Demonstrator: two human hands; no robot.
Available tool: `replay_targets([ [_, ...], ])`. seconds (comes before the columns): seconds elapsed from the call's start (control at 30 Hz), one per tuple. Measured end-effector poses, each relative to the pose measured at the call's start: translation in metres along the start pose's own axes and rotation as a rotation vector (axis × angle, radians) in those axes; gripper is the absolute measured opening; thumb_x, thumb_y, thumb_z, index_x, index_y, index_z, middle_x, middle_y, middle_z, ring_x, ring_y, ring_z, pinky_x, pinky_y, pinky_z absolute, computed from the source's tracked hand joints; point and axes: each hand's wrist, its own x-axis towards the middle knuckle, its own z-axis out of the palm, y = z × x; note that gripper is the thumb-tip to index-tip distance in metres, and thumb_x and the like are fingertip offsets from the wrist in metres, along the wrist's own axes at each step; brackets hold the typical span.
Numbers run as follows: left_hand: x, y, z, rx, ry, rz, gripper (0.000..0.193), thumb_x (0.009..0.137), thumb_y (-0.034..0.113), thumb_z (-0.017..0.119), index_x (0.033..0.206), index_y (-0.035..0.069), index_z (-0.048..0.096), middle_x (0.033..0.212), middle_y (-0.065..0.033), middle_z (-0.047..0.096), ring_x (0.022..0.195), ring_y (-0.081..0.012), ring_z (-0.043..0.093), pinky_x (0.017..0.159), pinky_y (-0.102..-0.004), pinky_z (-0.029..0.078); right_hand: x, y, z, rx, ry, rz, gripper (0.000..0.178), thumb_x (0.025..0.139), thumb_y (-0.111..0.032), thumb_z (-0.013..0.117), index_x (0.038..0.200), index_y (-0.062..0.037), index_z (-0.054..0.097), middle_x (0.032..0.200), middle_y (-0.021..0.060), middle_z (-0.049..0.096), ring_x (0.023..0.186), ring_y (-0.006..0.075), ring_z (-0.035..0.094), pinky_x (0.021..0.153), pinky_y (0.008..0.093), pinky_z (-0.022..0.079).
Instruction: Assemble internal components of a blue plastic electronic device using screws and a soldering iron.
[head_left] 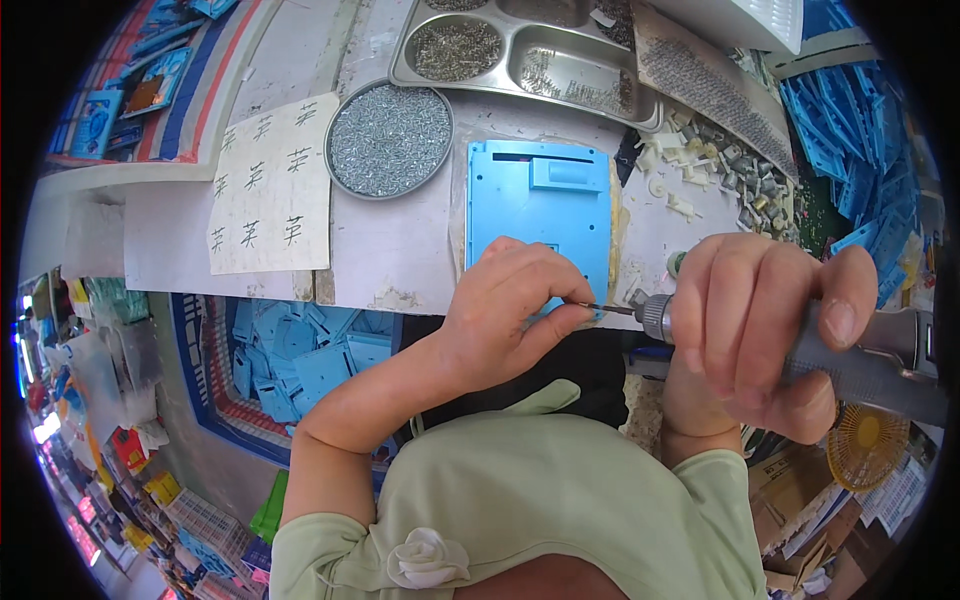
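Note:
A flat blue plastic panel (538, 205) lies on the white worktable (390, 250) in front of me. My left hand (510, 312) rests on the panel's near edge, its thumb and forefinger pinched at the thin bit of a grey electric screwdriver (860, 360); a tiny screw may sit there, too small to tell. My right hand (755, 330) is wrapped around the screwdriver's body, holding it level with the bit pointing left toward the left fingertips.
A round metal dish of screws (390, 138) stands left of the panel, a divided steel tray of screws (520, 50) behind it. White and grey small parts (715, 165) lie at right, blue plastic pieces (850, 130) farther right. A paper sheet (268, 185) lies left. Below, a bin of blue panels (300, 355).

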Motion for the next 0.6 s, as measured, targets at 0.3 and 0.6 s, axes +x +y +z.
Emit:
replay_targets([
  [0.3,0.0021,0.0006,-0.0026,0.096,-0.002,0.076,0.024,0.074,-0.002,0.079,0.093,0.007,0.068,0.087,-0.0028,0.069,0.075,-0.0195,0.064,0.072,-0.0325,0.045,0.0012,0.0017,0.0026,-0.011,-0.008,-0.007,0.032,0.098,-0.023,0.068,0.126,-0.0188,0.053,0.065,-0.0057,0.059,0.052,0.0063,0.053,0.049,0.0221,0.045],
  [0.6,0.0026,0.0017,0.0004,0.174,-0.011,0.115,0.025,0.072,-0.001,0.08,0.092,0.008,0.067,0.087,-0.0026,0.07,0.078,-0.021,0.067,0.073,-0.0336,0.045,-0.0041,0.0042,0.0031,-0.011,-0.013,-0.04,0.032,0.099,-0.023,0.065,0.127,-0.0163,0.051,0.065,-0.0051,0.058,0.052,0.0073,0.053,0.049,0.0226,0.045],
])
